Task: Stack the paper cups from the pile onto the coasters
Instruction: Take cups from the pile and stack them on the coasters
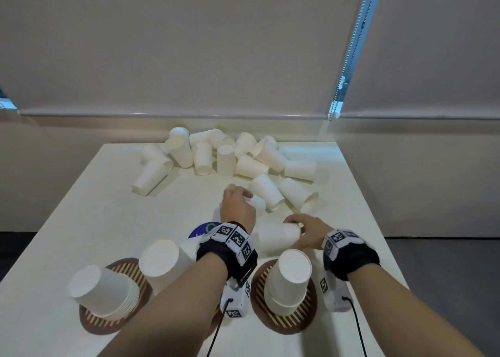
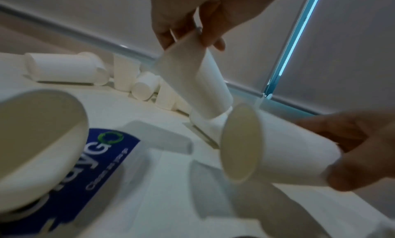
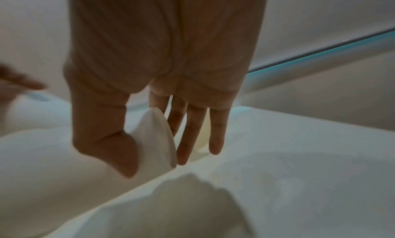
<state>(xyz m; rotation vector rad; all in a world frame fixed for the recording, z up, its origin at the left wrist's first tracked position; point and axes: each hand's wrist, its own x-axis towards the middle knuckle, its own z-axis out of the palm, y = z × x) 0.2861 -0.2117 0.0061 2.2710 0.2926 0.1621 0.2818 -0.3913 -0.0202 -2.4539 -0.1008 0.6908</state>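
Sideways, right hand (image 1: pixel 307 233) gripping paper cup (image 1: pixel 278 239), mouth pointing left.

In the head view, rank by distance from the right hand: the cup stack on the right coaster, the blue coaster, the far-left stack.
From the right hand:
1. Right stack, just below the hand.
2. Blue coaster, left, past the left wrist.
3. Far-left stack, near left corner.

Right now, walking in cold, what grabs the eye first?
The jumbled pile of white paper cups across the table's far side. Nearer, upside-down cup stacks stand on slatted wooden coasters. Between them, the left hand and the right hand each hold a cup.
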